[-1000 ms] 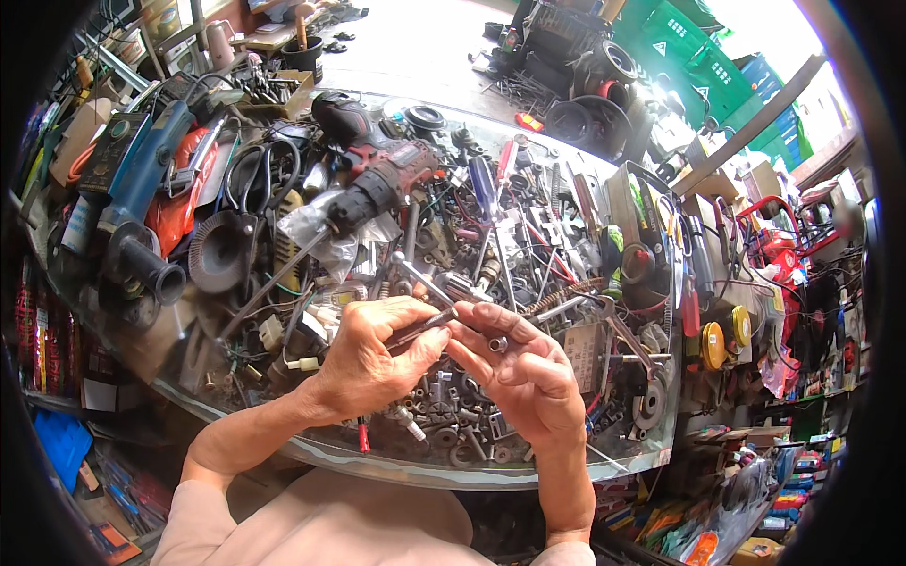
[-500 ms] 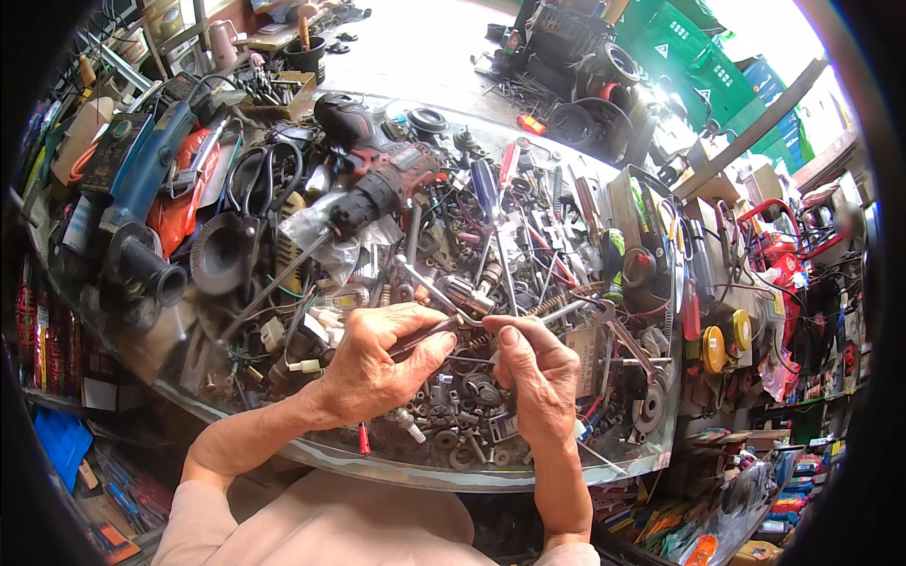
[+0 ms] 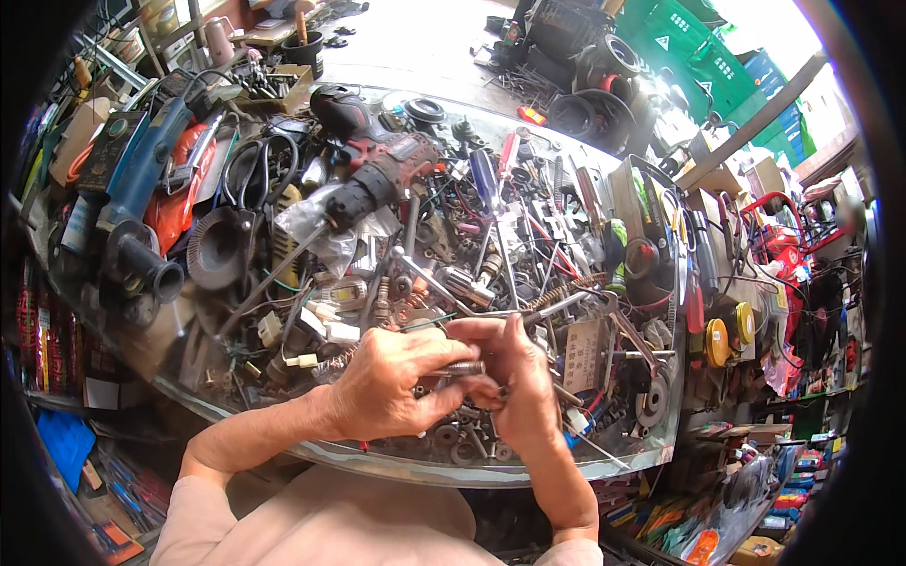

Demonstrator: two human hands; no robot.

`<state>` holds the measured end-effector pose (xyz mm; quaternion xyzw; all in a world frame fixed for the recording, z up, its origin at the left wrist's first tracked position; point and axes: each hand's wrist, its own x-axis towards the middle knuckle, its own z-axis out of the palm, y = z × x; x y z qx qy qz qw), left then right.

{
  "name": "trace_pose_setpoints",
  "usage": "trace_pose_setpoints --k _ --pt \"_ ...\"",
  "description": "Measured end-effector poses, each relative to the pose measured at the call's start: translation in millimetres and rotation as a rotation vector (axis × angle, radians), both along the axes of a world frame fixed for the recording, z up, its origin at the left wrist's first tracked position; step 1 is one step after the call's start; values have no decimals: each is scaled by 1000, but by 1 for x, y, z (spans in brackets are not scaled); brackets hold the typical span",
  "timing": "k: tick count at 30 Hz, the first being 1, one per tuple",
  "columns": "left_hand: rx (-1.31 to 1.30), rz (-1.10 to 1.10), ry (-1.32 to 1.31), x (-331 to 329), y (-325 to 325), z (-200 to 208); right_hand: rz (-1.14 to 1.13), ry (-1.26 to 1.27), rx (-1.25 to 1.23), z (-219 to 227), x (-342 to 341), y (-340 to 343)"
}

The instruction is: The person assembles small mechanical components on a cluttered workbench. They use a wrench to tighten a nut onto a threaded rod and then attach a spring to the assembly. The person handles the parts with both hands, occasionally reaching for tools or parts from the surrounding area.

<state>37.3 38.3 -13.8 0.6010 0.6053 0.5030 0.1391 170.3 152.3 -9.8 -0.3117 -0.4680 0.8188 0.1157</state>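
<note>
Cluttered table (image 3: 189, 363) first, spread out beyond and around the grip, heaped edge to edge with tools and loose hardware.

Beyond the grip and to its left, a red-and-black power drill (image 3: 373, 170) lying on its side across the heap, bit end pointing down-left over a crumpled clear plastic bag (image 3: 316, 231). Farther left of the grip, a blue-bodied power tool (image 3: 142, 179) with a dark round nose, laid flat, apparently just set where room allowed. To the right of the grip, yellow tape measures (image 3: 727, 335) near the table's edge. Just beyond the grip, a coiled metal spring (image 3: 562, 292) among the screwdrivers.

Left hand (image 3: 387, 387) closed in a grip around a small metal rod-like part (image 3: 458, 370), thumb over it, fingers curled beneath, held level just above the pile. Right hand (image 3: 519, 382) meeting it from the right, fingertips pinched shut on the same part's far end, likely to steady or turn it against the left. Exact shape of the part hard to tell, mostly hidden within the grip.

Directly beneath the grip, loose washers and nuts (image 3: 453, 439), near the table's front rim.
</note>
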Motion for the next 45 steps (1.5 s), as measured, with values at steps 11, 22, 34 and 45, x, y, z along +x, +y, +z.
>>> trace_pose_setpoints --k 11,22,34,45 --pt "39 -74 354 21 -6 -14 137 145 343 -14 7 -16" --pt "-261 -5 -710 5 -2 11 -99 179 571 10 4 -3" --pt "-344 -166 -1245 -10 -3 12 -137 309 1364 -2 -1 -6" --pt "-168 -73 -521 -1 -7 10 -41 323 618 5 8 2"
